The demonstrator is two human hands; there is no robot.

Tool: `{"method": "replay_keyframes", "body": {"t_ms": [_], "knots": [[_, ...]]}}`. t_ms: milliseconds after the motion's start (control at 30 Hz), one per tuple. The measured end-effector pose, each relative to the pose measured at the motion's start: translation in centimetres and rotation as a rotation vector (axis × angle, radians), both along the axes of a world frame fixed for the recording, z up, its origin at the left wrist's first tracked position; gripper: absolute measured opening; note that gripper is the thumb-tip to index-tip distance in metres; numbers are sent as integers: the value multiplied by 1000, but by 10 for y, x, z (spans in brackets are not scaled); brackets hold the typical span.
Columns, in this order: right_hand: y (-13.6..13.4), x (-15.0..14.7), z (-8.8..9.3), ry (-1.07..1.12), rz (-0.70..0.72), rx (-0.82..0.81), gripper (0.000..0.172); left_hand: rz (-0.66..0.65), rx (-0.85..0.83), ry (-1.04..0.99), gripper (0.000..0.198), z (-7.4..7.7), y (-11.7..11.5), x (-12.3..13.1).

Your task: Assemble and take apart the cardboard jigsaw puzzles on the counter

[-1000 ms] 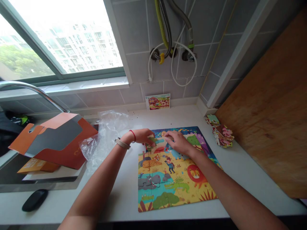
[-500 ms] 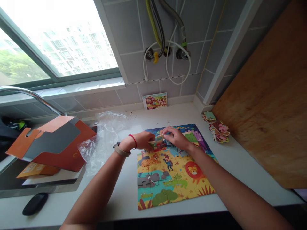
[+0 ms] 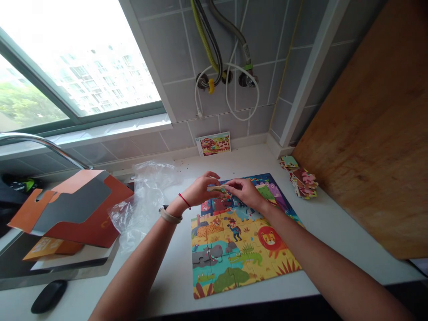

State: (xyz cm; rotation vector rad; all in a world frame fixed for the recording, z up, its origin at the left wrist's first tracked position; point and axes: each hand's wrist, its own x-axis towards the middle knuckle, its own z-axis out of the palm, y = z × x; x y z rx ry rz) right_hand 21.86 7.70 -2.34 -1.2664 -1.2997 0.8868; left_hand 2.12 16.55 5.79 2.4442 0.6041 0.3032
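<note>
Above the upper part of an animal jigsaw puzzle [image 3: 247, 232], a thin puzzle piece [image 3: 217, 188] is seen nearly edge-on between my hands. My left hand [image 3: 200, 189] has its thumb below the piece and curled fingers above, closed around its left end. My right hand [image 3: 245, 191] pinches the right end between thumb and fingertips. Whether it is one piece or more stacked together is hard to make out. Below, the puzzle shows a lion, a hippo and a crocodile joined together. My hands cover part of its upper rows.
A heap of loose puzzle pieces [image 3: 302, 180] lies at the right, by a wooden board [image 3: 361, 133]. A farm picture card [image 3: 214, 144] leans on the wall. Clear plastic wrap [image 3: 143, 200], an orange box [image 3: 73, 205] over the sink and a black mouse [image 3: 49, 296] are at the left.
My left hand has risen slightly and its fingers have spread somewhat. The piece has turned from showing its face to nearly edge-on. The view has shifted a little.
</note>
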Motion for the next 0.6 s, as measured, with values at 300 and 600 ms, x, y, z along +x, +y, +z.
{"method": "replay_keyframes", "body": {"t_ms": [300, 600], "knots": [[1, 1, 1, 89, 37, -12, 33, 132, 40, 22, 38, -30, -6, 11], [-9, 27, 20, -252, 190, -14, 50, 63, 69, 140, 20, -37, 1, 12]]}}
